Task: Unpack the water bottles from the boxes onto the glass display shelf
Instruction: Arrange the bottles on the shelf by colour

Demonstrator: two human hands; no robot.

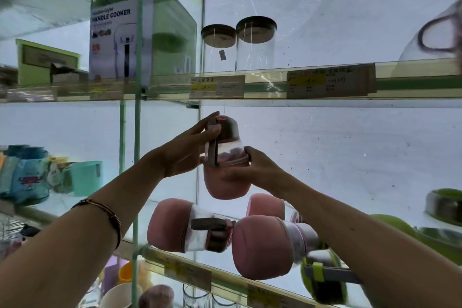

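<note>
A pink water bottle (226, 182) with a clear middle and a grey strap is held upright above the glass shelf (175, 261). My left hand (186, 151) grips its upper part, thumb on the strap near the lid. My right hand (252, 169) grips its lower pink sleeve from the right. Below, three more pink bottles lie on their sides on the shelf: one at the left (172, 225), one at the front (262, 247), one behind (266, 206). A green-strapped bottle (325, 280) lies under my right forearm.
The shelf above holds two glass jars (255, 45), a handle cooker box (117, 40) and price tags (330, 82). Teal and blue cups (85, 177) stand at the left. Green bowls (445, 205) sit at the right. A glass divider with a green post (137, 157) separates the sections.
</note>
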